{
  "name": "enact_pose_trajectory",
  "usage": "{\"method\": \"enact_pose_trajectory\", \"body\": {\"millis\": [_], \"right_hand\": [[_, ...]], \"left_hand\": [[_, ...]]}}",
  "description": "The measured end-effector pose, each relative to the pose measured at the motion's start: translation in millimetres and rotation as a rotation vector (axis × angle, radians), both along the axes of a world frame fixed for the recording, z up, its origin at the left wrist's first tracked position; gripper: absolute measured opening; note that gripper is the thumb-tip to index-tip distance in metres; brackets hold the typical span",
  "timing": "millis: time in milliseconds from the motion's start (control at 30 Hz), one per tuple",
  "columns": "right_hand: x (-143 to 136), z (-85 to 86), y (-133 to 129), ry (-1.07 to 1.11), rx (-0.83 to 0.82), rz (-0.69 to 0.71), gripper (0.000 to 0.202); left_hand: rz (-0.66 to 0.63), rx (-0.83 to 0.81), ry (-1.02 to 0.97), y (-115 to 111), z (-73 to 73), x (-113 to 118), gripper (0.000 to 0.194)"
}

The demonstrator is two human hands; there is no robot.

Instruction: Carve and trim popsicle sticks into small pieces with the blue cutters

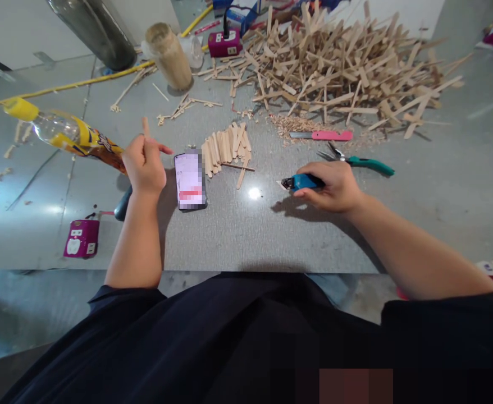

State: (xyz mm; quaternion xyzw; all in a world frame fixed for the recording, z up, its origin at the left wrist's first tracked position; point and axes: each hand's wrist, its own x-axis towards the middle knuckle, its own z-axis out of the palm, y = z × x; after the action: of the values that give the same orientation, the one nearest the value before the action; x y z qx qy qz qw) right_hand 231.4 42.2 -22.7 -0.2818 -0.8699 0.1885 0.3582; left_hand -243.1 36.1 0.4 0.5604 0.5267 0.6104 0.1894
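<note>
My left hand (145,167) is closed around a wooden craft stick (145,125), whose end sticks up above the fingers; the index finger points right. A yellow-capped bottle (87,136) lies or leans just left of that hand. To its right is a phone (187,179) with a lit screen, beside a row of craft sticks (221,148). My right hand (341,186) grips a blue utility knife (304,182), its blade pointing left above the table. Behind this hand are green-handled pliers (370,164) and a pink cutter (333,136).
A large heap of wooden sticks (339,67) covers the back right, with wood shavings (295,126) before it. At the back stand a jar (170,59) and a dark bottle (97,33). Purple power adapters (81,238) and a yellow cable (69,84) lie on the table (229,235).
</note>
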Motion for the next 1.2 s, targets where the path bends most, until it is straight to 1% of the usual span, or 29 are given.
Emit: {"method": "enact_pose_trajectory", "body": {"millis": [67, 133, 167, 267, 300, 367, 433, 467, 500, 533, 600, 700, 867, 1000, 1100, 1200], "right_hand": [[-0.3, -0.2, -1.1, -0.008, -0.018, 0.001, 0.054], [-2.0, -0.7, -2.8, 0.005, -0.022, -0.002, 0.056], [-3.2, -1.1, -3.8, 0.020, -0.011, -0.003, 0.058], [-7.4, -2.7, -7.3, 0.069, 0.034, -0.001, 0.064], [-8.6, -3.0, -8.5, 0.071, 0.030, -0.004, 0.066], [-10.7, -2.6, -11.0, 0.044, -0.011, -0.013, 0.068], [-12.4, -1.2, -13.6, 0.009, -0.063, -0.031, 0.070], [-13.3, -0.2, -14.9, -0.008, -0.088, -0.039, 0.071], [-14.4, 1.0, -16.4, -0.020, -0.112, -0.043, 0.072], [-15.7, 2.2, -18.0, -0.026, -0.133, -0.047, 0.072], [-18.9, 4.5, -21.9, -0.022, -0.167, -0.062, 0.072], [-24.9, 7.1, -28.9, -0.020, -0.199, -0.092, 0.074], [-33.0, 6.7, -38.4, -0.074, -0.202, -0.151, 0.076], [-35.0, 4.8, -41.1, -0.104, -0.180, -0.188, 0.076], [-34.6, 4.1, -41.6, -0.117, -0.170, -0.202, 0.072], [-33.2, 4.9, -41.8, -0.116, -0.153, -0.216, 0.065]], "left_hand": [[0.030, 0.048, -0.148, -5.7, 6.3, 24.6, 0.065], [0.005, -0.010, -0.308, -17.2, 12.6, 62.8, 0.070], [-0.043, -0.073, -0.369, -25.4, 15.2, 85.2, 0.073], [-0.313, -0.353, -0.528, -55.9, 18.3, 153.3, 0.077], [-0.398, -0.429, -0.570, -65.4, 17.3, 173.3, 0.078], [-0.511, -0.503, -0.633, -79.2, 11.9, 205.8, 0.079], [-0.549, -0.490, -0.669, -84.2, 2.4, 227.4, 0.082], [-0.521, -0.447, -0.689, -84.0, -3.2, 234.0, 0.084], [-0.486, -0.397, -0.706, -82.6, -8.9, 238.2, 0.086], [-0.470, -0.382, -0.714, -80.8, -14.3, 240.2, 0.086], [-0.469, -0.387, -0.724, -77.5, -23.0, 239.4, 0.086], [-0.480, -0.424, -0.737, -76.4, -29.3, 233.4, 0.085], [-0.458, -0.434, -0.765, -78.8, -29.8, 229.9, 0.079], [-0.497, -0.438, -0.804, -79.7, -29.9, 230.4, 0.072], [-0.539, -0.413, -0.829, -80.4, -29.1, 229.9, 0.073], [-0.567, -0.421, -0.801, -80.9, -26.8, 229.9, 0.077]]}}
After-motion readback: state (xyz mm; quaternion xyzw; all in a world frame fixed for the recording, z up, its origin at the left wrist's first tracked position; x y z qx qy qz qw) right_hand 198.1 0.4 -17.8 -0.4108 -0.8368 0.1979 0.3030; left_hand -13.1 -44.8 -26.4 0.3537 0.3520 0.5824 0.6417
